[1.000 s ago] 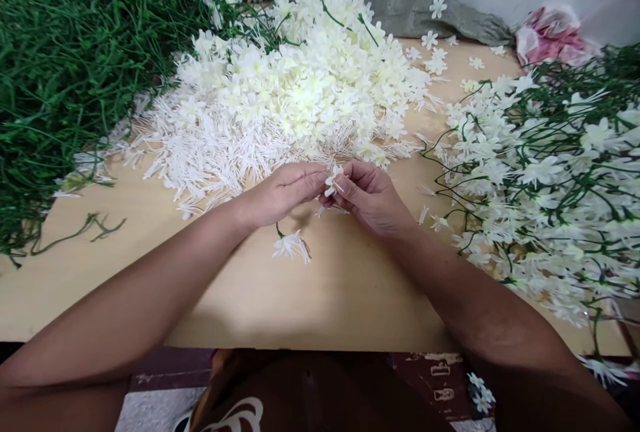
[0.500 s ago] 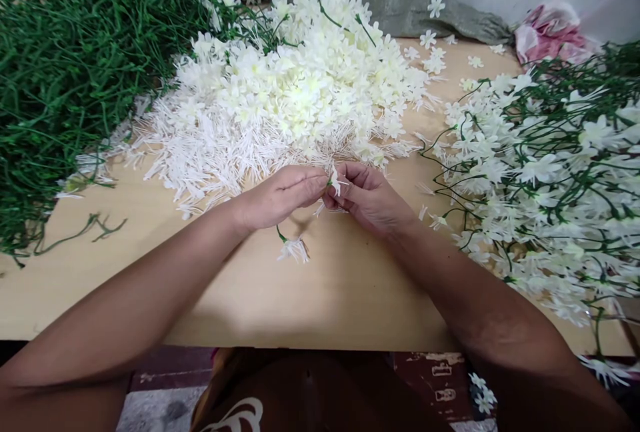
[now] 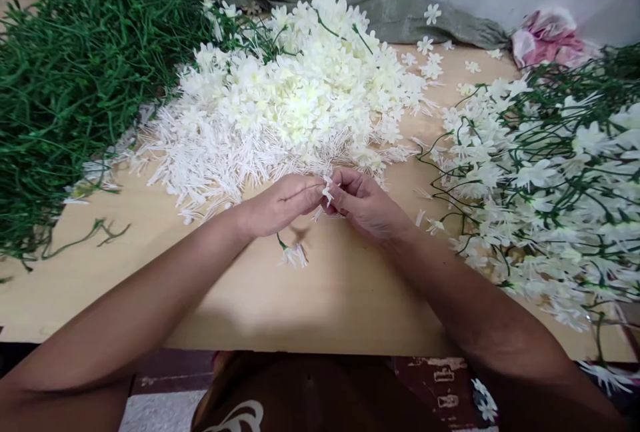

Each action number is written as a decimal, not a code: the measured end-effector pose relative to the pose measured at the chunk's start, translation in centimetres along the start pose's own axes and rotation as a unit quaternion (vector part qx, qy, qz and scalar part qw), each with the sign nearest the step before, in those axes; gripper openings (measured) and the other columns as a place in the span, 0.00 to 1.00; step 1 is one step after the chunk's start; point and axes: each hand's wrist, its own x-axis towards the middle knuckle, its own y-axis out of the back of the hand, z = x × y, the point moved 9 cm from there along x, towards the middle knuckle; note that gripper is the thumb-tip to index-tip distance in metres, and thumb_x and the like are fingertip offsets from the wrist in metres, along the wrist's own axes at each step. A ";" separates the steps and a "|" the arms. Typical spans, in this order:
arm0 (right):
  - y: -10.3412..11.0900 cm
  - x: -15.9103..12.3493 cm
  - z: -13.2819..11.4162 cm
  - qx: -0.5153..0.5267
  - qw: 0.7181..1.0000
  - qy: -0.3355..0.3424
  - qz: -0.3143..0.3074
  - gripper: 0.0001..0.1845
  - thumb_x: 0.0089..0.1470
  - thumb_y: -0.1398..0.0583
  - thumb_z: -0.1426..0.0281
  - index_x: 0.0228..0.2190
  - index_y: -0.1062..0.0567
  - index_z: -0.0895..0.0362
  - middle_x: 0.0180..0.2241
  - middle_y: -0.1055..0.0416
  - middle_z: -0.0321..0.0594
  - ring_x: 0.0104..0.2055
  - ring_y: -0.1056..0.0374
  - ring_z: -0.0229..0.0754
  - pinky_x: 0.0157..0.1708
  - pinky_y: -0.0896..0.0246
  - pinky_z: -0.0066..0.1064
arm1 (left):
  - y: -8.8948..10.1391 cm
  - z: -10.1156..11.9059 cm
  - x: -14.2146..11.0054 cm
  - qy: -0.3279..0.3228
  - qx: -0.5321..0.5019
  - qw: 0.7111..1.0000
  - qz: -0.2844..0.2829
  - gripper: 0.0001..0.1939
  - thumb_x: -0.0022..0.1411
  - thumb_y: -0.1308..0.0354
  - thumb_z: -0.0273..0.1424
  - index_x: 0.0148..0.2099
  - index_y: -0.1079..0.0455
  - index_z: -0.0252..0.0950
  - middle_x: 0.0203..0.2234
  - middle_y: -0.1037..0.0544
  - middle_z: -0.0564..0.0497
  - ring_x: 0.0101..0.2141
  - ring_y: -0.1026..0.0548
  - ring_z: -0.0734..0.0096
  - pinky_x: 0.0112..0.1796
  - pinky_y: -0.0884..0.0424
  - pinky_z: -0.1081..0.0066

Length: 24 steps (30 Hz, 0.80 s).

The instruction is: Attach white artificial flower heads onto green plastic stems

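Note:
My two hands meet fingertip to fingertip above the table, just in front of a heap of loose white artificial blossoms (image 3: 305, 95). Closed around a green stem, mostly hidden by the fingers, is my left hand (image 3: 283, 205). A white flower (image 3: 293, 255) on the end of that stem hangs below the palm. My right hand (image 3: 367, 204) pinches a small white artificial flower (image 3: 327, 191) against the left fingertips. White stamen strands (image 3: 215, 159) lie along the front of the heap.
Green plastic stems (image 3: 85, 65) are piled at the left, with a few loose stems (image 3: 95, 232) nearer. Finished-looking stemmed white flowers (image 3: 540, 172) cover the right side. Grey-green sacking (image 3: 395, 15) and a pink-and-white plastic bag (image 3: 550, 39) lie along the wall.
The hands stay together at nearly the same place. The small white flower between the fingertips has turned and sits closer against the left fingers; the view has shifted slightly.

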 end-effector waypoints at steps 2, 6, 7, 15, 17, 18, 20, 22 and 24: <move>0.0 0.1 0.2 0.015 1.000 -0.015 -0.004 0.24 0.35 0.28 0.56 0.20 0.34 0.57 0.15 0.34 0.27 0.19 0.40 0.28 0.22 0.50 0.22 | 0.1 -0.1 0.0 0.011 0.004 1.000 0.010 0.22 0.67 0.54 0.42 0.26 0.38 0.34 0.19 0.42 0.57 0.21 0.44 0.80 0.24 0.45 0.74; 0.3 0.1 0.3 0.063 0.998 -0.020 -0.001 0.22 0.35 0.27 0.60 0.20 0.33 0.57 0.16 0.35 0.26 0.20 0.39 0.28 0.23 0.47 0.22 | 0.5 -0.4 0.4 0.025 -0.026 0.998 0.042 0.23 0.65 0.51 0.46 0.24 0.43 0.35 0.19 0.41 0.57 0.22 0.42 0.79 0.25 0.43 0.74; 0.3 0.1 0.3 0.069 0.998 -0.014 0.004 0.21 0.36 0.27 0.61 0.21 0.32 0.57 0.17 0.35 0.26 0.21 0.38 0.28 0.24 0.45 0.22 | 0.6 -0.4 0.5 0.026 -0.036 0.998 0.051 0.23 0.64 0.50 0.47 0.24 0.43 0.36 0.19 0.40 0.57 0.22 0.41 0.79 0.25 0.41 0.74; 0.0 -0.1 0.0 0.034 0.999 0.013 0.006 0.22 0.45 0.33 0.53 0.22 0.33 0.57 0.20 0.35 0.28 0.23 0.37 0.28 0.26 0.41 0.23 | 1.2 -1.0 0.7 0.043 -0.034 0.995 0.081 0.24 0.62 0.48 0.48 0.23 0.41 0.35 0.21 0.30 0.53 0.27 0.29 0.75 0.32 0.34 0.73; -0.2 -0.1 -0.1 0.021 1.000 0.013 -0.004 0.22 0.45 0.34 0.52 0.23 0.33 0.57 0.21 0.34 0.29 0.24 0.37 0.28 0.26 0.41 0.23 | 1.2 -1.1 0.6 0.046 -0.037 0.995 0.082 0.24 0.62 0.48 0.49 0.23 0.41 0.35 0.21 0.30 0.53 0.27 0.28 0.75 0.33 0.32 0.73; -0.3 -0.1 -0.1 0.019 1.000 0.012 -0.010 0.22 0.45 0.34 0.53 0.24 0.32 0.57 0.21 0.34 0.29 0.23 0.38 0.28 0.26 0.42 0.23 | 1.3 -1.2 0.6 0.048 -0.040 0.995 0.081 0.24 0.62 0.48 0.49 0.23 0.41 0.35 0.21 0.29 0.53 0.27 0.28 0.75 0.33 0.32 0.73; -0.3 -0.1 0.0 0.021 1.000 0.008 -0.017 0.21 0.45 0.33 0.54 0.24 0.32 0.57 0.20 0.34 0.28 0.22 0.39 0.27 0.24 0.43 0.22 | 1.2 -1.3 0.5 0.049 -0.044 0.995 0.075 0.24 0.62 0.48 0.50 0.24 0.40 0.35 0.22 0.29 0.52 0.28 0.28 0.74 0.34 0.31 0.72; -0.2 0.0 0.1 0.038 0.999 0.003 -0.013 0.20 0.44 0.32 0.56 0.23 0.32 0.57 0.19 0.35 0.27 0.21 0.40 0.27 0.24 0.44 0.22 | 1.3 -1.4 0.4 0.047 -0.041 0.995 0.073 0.23 0.62 0.49 0.49 0.27 0.37 0.34 0.24 0.27 0.51 0.30 0.27 0.73 0.36 0.31 0.71; 0.1 0.1 0.2 0.064 0.998 0.001 -0.001 0.20 0.43 0.31 0.57 0.23 0.32 0.57 0.18 0.36 0.26 0.21 0.40 0.27 0.24 0.43 0.21 | 1.6 -1.4 0.3 0.046 -0.023 0.995 0.086 0.21 0.63 0.48 0.48 0.32 0.34 0.33 0.27 0.26 0.50 0.33 0.26 0.72 0.38 0.30 0.70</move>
